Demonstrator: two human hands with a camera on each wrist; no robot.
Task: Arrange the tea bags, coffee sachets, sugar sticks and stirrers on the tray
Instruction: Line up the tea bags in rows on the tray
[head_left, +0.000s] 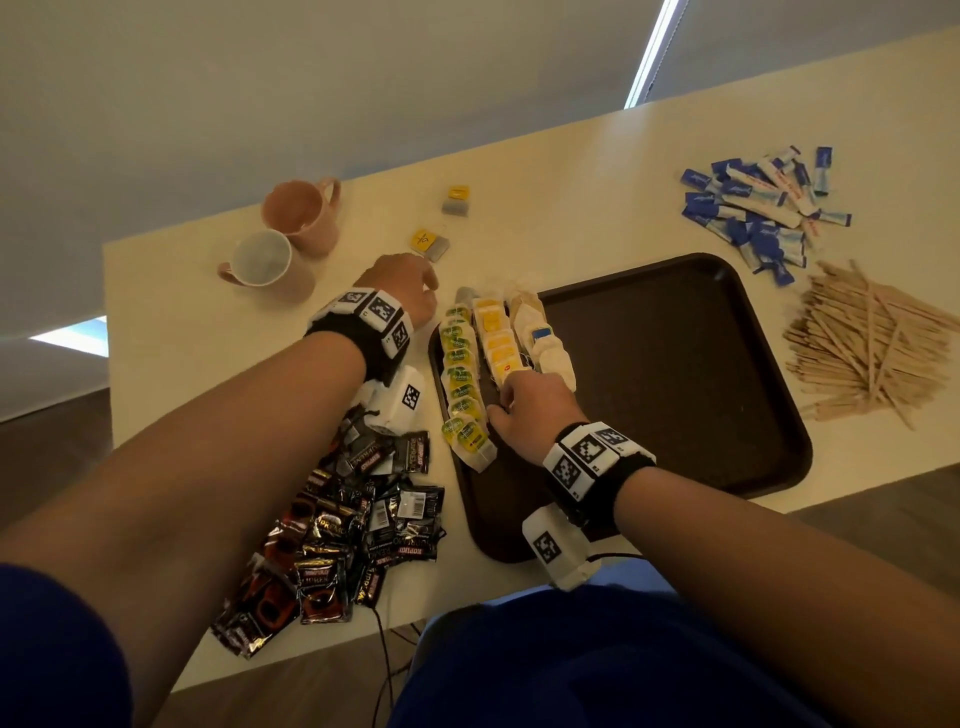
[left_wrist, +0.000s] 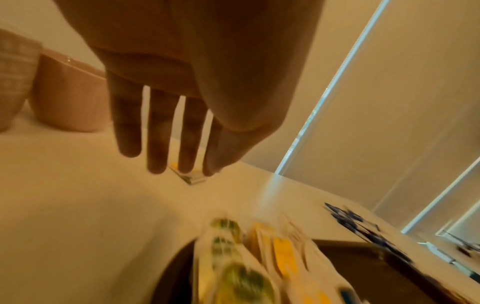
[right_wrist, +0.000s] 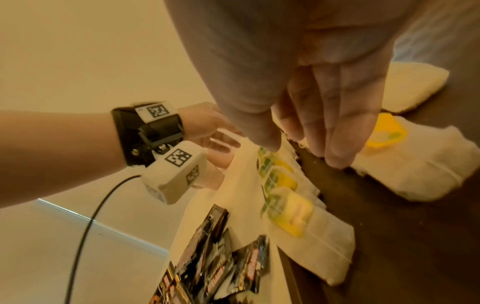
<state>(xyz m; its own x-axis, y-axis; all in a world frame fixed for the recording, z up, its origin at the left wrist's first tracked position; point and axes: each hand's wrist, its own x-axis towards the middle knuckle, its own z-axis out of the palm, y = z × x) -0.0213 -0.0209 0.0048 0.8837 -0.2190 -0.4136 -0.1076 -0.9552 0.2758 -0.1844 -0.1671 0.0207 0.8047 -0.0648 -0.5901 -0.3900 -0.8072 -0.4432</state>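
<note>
A dark brown tray (head_left: 675, 389) lies on the cream table. Three rows of tea bags fill its left end: green-tagged (head_left: 462, 389), yellow-tagged (head_left: 496, 338) and pale ones (head_left: 543, 340). My right hand (head_left: 511, 400) is over the tray; its straight fingers (right_wrist: 337, 144) point down between the green and yellow rows, tips at the tray, holding nothing. My left hand (head_left: 415, 291) hovers over the table beyond the tray's left corner, fingers (left_wrist: 155, 160) straight, just short of a loose yellow-tagged tea bag (head_left: 430, 243). A second loose tea bag (head_left: 456, 200) lies farther back.
Black coffee sachets (head_left: 353, 530) are heaped at the near left. Blue-and-white sugar sticks (head_left: 758, 208) lie at the far right, wooden stirrers (head_left: 862, 343) beside the tray's right edge. Two pink mugs (head_left: 291, 234) stand at the far left. A cable hangs off the near table edge.
</note>
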